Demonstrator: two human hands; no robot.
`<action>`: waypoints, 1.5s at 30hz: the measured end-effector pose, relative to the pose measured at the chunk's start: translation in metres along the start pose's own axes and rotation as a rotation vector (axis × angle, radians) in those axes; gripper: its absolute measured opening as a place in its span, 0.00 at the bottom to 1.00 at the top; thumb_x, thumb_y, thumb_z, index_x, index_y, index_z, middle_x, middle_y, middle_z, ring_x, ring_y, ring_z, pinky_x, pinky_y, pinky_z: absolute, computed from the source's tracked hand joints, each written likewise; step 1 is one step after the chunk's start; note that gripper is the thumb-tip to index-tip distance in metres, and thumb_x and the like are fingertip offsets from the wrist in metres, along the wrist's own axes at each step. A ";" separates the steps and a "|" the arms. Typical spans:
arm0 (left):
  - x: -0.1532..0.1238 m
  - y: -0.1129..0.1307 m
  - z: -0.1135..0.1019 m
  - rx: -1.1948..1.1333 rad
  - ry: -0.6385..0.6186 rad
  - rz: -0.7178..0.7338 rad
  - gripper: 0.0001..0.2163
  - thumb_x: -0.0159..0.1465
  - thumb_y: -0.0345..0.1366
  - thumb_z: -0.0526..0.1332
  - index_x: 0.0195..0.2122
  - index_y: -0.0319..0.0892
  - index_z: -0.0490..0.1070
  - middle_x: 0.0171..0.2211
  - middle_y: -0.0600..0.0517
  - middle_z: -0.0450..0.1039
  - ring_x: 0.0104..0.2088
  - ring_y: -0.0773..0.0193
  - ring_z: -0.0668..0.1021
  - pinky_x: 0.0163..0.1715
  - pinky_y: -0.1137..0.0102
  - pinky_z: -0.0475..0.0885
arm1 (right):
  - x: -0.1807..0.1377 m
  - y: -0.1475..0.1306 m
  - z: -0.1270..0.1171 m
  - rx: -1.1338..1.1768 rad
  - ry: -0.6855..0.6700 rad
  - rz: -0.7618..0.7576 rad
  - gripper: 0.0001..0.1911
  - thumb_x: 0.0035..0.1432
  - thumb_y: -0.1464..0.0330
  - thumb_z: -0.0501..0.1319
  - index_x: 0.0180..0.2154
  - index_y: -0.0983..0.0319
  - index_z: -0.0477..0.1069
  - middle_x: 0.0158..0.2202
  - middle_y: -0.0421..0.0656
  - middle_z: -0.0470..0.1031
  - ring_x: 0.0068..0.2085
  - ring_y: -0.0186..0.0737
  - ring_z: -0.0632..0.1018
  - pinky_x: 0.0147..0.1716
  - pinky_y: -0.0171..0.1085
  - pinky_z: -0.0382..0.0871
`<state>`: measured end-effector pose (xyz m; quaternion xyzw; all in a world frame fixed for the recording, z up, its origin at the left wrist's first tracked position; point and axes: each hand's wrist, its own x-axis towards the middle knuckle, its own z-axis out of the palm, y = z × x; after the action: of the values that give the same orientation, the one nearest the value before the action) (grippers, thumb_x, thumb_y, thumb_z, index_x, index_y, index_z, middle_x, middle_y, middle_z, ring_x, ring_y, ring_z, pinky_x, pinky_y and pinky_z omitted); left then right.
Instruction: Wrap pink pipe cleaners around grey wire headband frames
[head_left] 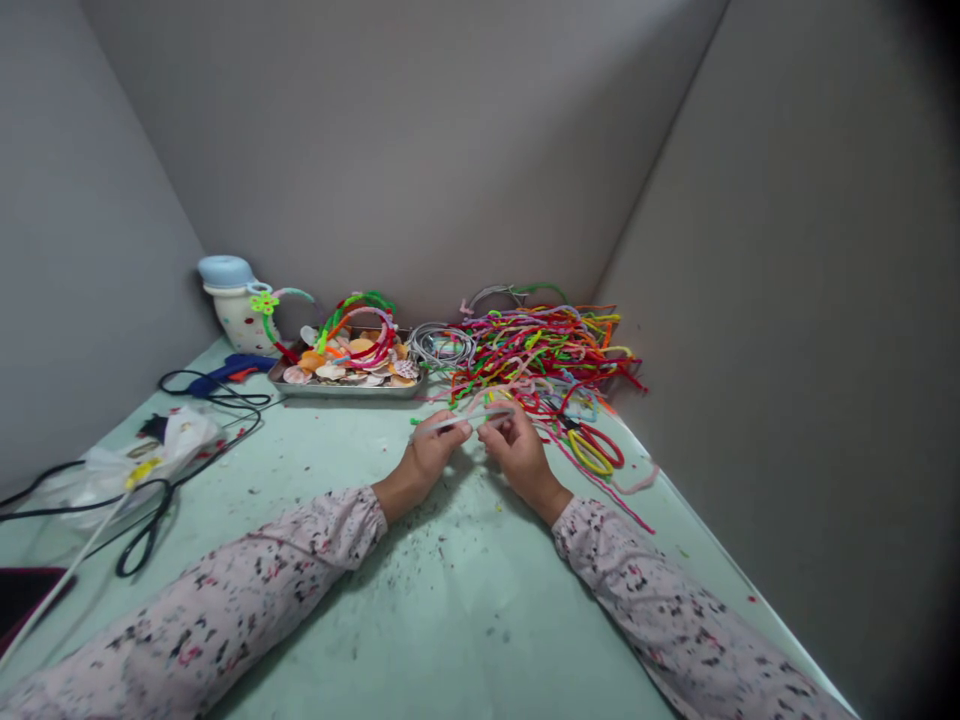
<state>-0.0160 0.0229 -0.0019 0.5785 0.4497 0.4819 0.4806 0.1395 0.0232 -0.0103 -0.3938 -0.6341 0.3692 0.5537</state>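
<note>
Between my two hands runs a thin pale strip [450, 423], slightly bent; whether it is a pipe cleaner or a band I cannot tell. My left hand [427, 455] is closed on its left part, thumb pressed over it. My right hand [523, 455] pinches the other end with fingers curled. Both hands are just above the table, close together. Right behind them lies a heap of colourful pipe cleaners [536, 345], with a few pink strands reaching towards my fingers. Scissors with red and yellow handles [592, 452] lie to the right of my right hand.
A metal tray [345, 391] of shells stands at the back, with pipe-cleaner-wrapped hoops [367, 335] on it. Beside it are coiled grey wire-like bands [442, 345]. On the left are a bottle [236, 310], a blue glue gun [225, 375], black cable [154, 530] and plastic bags [187, 435].
</note>
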 end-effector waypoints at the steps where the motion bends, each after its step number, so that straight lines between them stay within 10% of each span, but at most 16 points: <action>1: 0.001 -0.001 0.000 -0.002 0.002 -0.002 0.12 0.55 0.44 0.61 0.24 0.41 0.65 0.18 0.58 0.58 0.21 0.70 0.61 0.22 0.73 0.54 | 0.000 0.001 0.000 -0.031 0.010 -0.002 0.16 0.55 0.59 0.60 0.43 0.60 0.65 0.27 0.37 0.68 0.27 0.33 0.70 0.26 0.32 0.65; 9: -0.003 0.008 0.001 -0.028 -0.011 -0.007 0.10 0.55 0.41 0.61 0.25 0.41 0.65 0.19 0.58 0.60 0.21 0.70 0.63 0.22 0.73 0.56 | -0.002 -0.002 -0.003 -0.290 -0.034 0.013 0.19 0.61 0.60 0.53 0.23 0.62 0.69 0.20 0.39 0.69 0.24 0.34 0.70 0.25 0.33 0.61; 45: 0.001 0.006 0.002 -0.034 0.018 -0.053 0.09 0.54 0.37 0.57 0.20 0.40 0.63 0.17 0.58 0.58 0.20 0.71 0.61 0.22 0.73 0.54 | -0.002 -0.007 -0.002 -0.293 -0.110 -0.025 0.15 0.61 0.67 0.52 0.23 0.62 0.66 0.21 0.38 0.66 0.24 0.34 0.68 0.27 0.32 0.59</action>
<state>-0.0135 0.0225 0.0041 0.5537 0.4610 0.4818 0.4988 0.1413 0.0191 -0.0047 -0.4416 -0.7154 0.2871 0.4591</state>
